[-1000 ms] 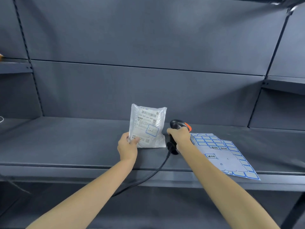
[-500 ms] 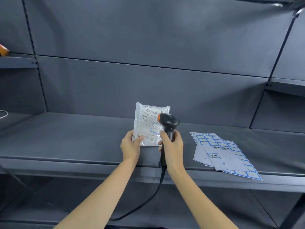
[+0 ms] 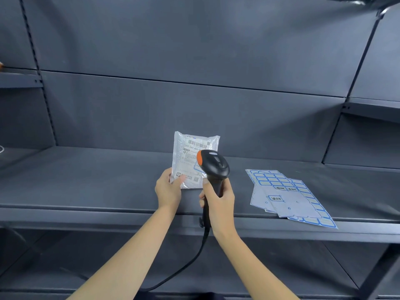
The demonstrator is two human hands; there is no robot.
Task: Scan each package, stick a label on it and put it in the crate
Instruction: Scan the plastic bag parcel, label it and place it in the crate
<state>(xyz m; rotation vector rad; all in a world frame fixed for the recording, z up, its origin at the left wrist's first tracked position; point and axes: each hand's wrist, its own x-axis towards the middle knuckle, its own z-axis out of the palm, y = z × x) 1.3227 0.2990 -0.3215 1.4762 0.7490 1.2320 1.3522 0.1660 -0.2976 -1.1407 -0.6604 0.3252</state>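
package (image 3: pixel 190 161): light, soft, slippery bag, likely; left hand (image 3: pixel 167 190) pinches its lower-left corner, upright over the shelf (image 3: pixel 86 187).
scanner (image 3: pixel 213 166): right hand (image 3: pixel 218 199) wraps the handle.

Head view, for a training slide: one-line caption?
Left hand holds package upright on shelf; right hand aims scanner at it.

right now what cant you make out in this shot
Head view only:
- Crate: not in view.
- Blue-edged label on the package: mostly behind the scanner.
- Shipping text: too small to read.
- Scanner cable: runs off the bottom edge.
- Trigger finger: hidden behind the right hand.
- Left hand hides the package corner.
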